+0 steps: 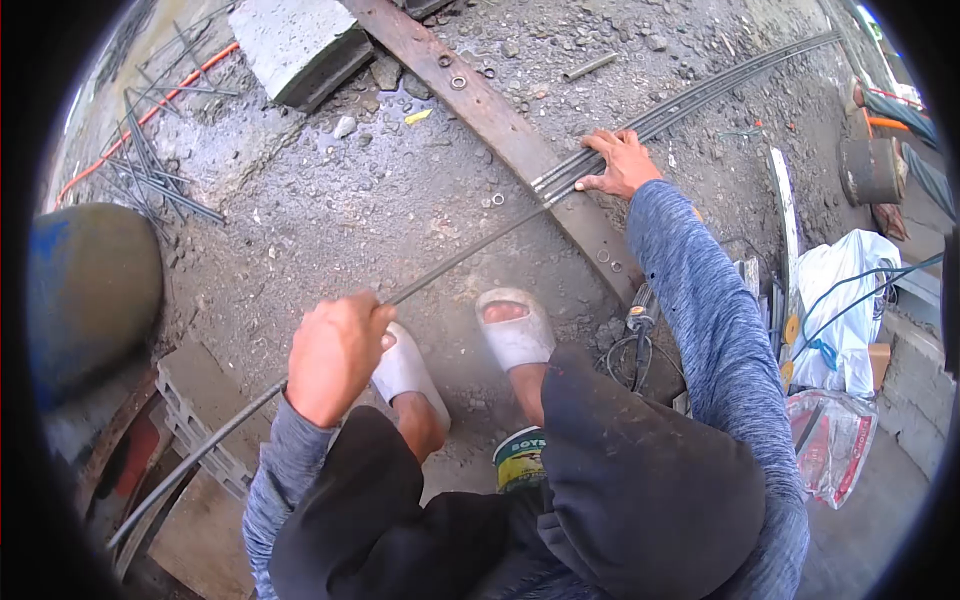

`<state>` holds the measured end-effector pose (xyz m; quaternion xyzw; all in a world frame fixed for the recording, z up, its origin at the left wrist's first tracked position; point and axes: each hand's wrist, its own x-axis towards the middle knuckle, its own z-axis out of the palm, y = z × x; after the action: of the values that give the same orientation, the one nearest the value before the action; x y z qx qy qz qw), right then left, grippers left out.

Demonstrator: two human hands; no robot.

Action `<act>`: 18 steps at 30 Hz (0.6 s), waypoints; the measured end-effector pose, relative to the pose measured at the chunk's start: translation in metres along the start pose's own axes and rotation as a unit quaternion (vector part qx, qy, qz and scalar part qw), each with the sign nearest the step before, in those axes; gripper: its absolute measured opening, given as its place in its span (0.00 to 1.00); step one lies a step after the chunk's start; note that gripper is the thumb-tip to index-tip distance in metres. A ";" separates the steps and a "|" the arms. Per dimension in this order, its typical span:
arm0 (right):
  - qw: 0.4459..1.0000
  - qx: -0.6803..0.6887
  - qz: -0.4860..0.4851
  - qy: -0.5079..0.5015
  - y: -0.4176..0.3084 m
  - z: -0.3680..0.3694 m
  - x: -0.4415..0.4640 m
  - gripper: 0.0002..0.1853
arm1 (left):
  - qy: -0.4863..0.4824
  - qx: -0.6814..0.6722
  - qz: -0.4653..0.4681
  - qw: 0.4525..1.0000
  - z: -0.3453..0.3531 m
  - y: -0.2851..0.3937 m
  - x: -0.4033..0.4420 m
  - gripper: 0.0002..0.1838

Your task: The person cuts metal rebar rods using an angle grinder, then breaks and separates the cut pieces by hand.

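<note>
One rod (440,268) in left hand (338,358), gravel (300,240) open beyond

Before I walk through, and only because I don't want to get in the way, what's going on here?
A person's left hand grips a long, thin rod reaching toward a flat bar on the ground. Their right hand rests on a bundle of similar rods, whose near ends lie over the bar.

Heathered blue-grey sleeves (705,290), black trousers (650,480), white sandals (410,372), orange-red cord (150,117).
</note>
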<state>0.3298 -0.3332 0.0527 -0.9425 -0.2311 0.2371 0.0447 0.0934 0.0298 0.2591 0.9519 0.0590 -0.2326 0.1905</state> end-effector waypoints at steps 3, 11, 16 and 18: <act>1.000 0.015 0.008 0.007 0.000 0.002 -0.004 0.43 | -0.027 -0.177 -0.075 0.981 0.125 -0.090 -0.005 0.16; 0.999 0.031 0.019 0.013 0.002 0.004 -0.002 0.42 | -0.110 -0.370 -0.099 0.917 0.180 -0.123 -0.001 0.19; 1.000 0.018 0.023 0.003 -0.001 0.004 0.004 0.42 | 0.046 0.031 0.108 0.993 0.014 -0.033 0.006 0.17; 1.000 0.018 0.018 0.001 -0.001 0.005 0.009 0.43 | 0.040 0.087 0.050 0.994 -0.028 0.013 0.014 0.18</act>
<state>0.3342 -0.3287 0.0446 -0.9460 -0.2096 0.2405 0.0572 0.1200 0.0287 0.2802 0.9753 -0.0011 -0.1884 0.1156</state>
